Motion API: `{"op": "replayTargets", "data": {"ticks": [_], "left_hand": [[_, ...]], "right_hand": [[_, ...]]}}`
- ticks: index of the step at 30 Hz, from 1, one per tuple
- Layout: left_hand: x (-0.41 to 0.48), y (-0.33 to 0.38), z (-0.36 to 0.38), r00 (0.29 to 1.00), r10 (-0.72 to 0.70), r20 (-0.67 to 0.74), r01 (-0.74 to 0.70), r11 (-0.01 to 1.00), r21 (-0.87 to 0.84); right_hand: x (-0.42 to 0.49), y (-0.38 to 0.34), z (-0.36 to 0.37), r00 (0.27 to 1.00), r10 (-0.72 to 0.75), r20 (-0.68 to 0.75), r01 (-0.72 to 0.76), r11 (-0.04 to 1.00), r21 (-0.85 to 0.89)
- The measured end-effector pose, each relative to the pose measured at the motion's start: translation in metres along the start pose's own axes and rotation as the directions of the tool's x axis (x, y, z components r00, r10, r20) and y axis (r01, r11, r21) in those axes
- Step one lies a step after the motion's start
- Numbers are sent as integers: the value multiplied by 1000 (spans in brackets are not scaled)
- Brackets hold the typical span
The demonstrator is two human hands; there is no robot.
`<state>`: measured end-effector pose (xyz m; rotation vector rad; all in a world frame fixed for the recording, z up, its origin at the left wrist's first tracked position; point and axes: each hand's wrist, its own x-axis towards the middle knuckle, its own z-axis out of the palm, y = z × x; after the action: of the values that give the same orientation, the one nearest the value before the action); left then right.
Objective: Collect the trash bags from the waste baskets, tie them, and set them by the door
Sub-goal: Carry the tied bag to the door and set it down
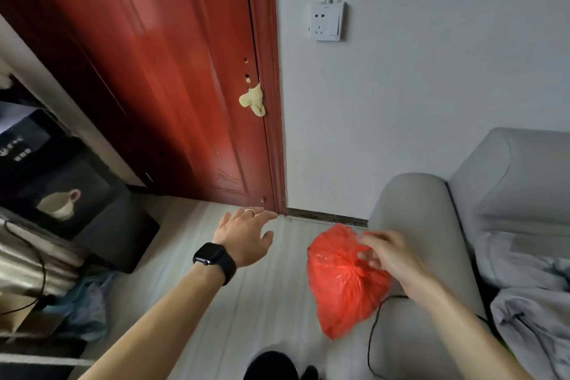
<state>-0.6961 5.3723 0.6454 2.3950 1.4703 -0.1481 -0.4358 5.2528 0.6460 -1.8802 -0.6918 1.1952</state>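
- The right grip (388, 259) pinches the gathered neck of the red trash bag (339, 293), its fingers curled into the plastic, though blur hides the finer detail.
- The bag hangs in the air above the floor (262, 302), just beside the arm of the grey sofa (416, 210) and near the floor's far edge by the door frame's foot.
- The left grip (243, 234), with a black watch (214, 254) on its wrist, is spread and holds nothing, fingers stretched toward the bottom of the red door (172, 86).
- A black cable (374, 327) trails down the sofa arm.
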Motion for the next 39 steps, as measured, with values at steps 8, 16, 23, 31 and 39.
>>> {"op": "replayTargets", "data": {"ticks": [8,16,23,31,39], "left_hand": [[169,-7,-6,995,92,30,-93,995,28],[323,15,-7,976,212,-52,-200,965,169],[428,46,37,935,318,-159,-271,926,262],[505,64,139,969,183,-163,-142,962,235],[538,69,228,975,92,-204,-41,970,241]], "right_hand": [[138,-25,-7,993,106,-43,-111,983,-148],[268,-19,-17,931,363,-36,-363,913,-186],[382,48,-9,756,644,119,-630,765,-137],[487,151,-8,693,715,96,-679,692,-245],[557,228,-13,697,710,98,-653,685,-323]]}}
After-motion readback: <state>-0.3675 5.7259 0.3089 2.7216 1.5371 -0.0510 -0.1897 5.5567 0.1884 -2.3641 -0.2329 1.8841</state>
